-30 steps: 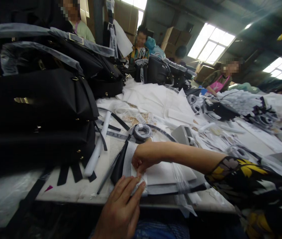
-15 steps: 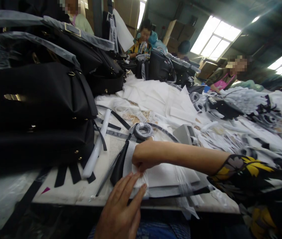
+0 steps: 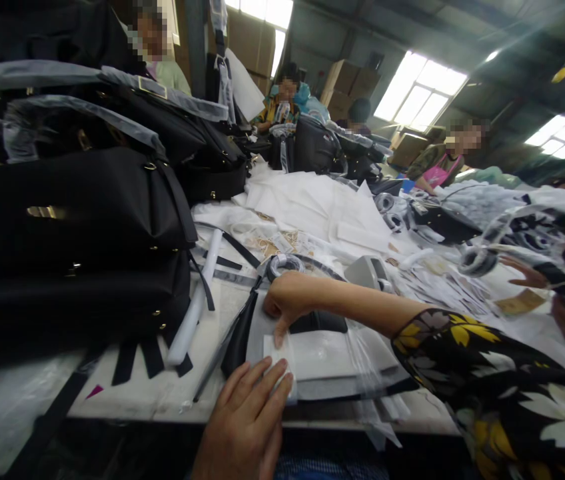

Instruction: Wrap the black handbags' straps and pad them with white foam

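A black bag (image 3: 239,339) lies on its side in front of me, covered by grey-white lining and a white foam sheet (image 3: 325,353). My left hand (image 3: 247,417) rests flat on the near left corner of the sheet, fingers stretched out. Above it, my right hand (image 3: 290,300) reaches in from the right with curled fingers, its thumb pressing down on the sheet; what the fingers hold, if anything, is hidden. Beyond the sheet a strip of black leather (image 3: 318,321) shows. A plastic-wrapped coiled strap (image 3: 285,265) sits just behind my right hand. Clear plastic film (image 3: 370,363) covers the right end.
Finished black bags (image 3: 87,207) are stacked on the left. A white tube (image 3: 195,300) and black straps lie beside them. White sheets (image 3: 307,200) and a grey dispenser (image 3: 366,272) are behind. Another person's hand (image 3: 525,272) is at the right; several co-workers stand farther back.
The white foam sheet has come down toward me, uncovering black leather. My right thumb has straightened onto it. My left hand stays nearly still. Another person's hand has appeared at the right.
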Demonstrator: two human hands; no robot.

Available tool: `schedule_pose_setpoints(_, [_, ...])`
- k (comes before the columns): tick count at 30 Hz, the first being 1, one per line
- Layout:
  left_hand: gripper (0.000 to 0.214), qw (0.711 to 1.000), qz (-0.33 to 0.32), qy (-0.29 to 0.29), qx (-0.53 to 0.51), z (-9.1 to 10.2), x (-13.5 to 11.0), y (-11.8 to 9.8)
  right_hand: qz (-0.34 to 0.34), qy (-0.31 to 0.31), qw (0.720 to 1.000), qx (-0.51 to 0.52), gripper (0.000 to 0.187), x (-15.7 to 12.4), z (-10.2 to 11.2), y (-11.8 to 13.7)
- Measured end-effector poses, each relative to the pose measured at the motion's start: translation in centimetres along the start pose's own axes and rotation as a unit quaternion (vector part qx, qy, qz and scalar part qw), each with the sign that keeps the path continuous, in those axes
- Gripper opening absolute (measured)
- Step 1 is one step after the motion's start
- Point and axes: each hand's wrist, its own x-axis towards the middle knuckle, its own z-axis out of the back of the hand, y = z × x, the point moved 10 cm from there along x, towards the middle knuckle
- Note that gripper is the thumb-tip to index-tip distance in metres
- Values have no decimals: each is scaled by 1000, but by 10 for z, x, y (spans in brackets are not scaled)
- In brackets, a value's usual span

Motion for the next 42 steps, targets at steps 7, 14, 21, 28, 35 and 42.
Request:
schedule_pose_setpoints(7, [52,999,-31,-7,37,-1,0,-2,-74,25,968,237,40,5,-19,-48])
schedule_pose_setpoints(14, [51,999,-17,-26,38,-3,-4,-1,-143,-92,960,223,18,-22,-2,-53])
schedule_pose_setpoints(21, [54,996,-47,-3,78,-9,-7,-3,-133,-146,914,354,66,-49,-34,-36])
schedule_pose_setpoints(28, [54,995,-55,2,85,-9,-7,-4,-196,-94,808,548,34,-20,-71,-71])
schedule_pose_setpoints(35, [54,994,-56,11,90,-11,-7,-4,-258,-165,817,489,20,-22,-64,-79])
schedule_pose_setpoints(42, [56,993,-67,18,93,-9,-8,-7,-248,-284,868,324,37,-54,-11,-53])
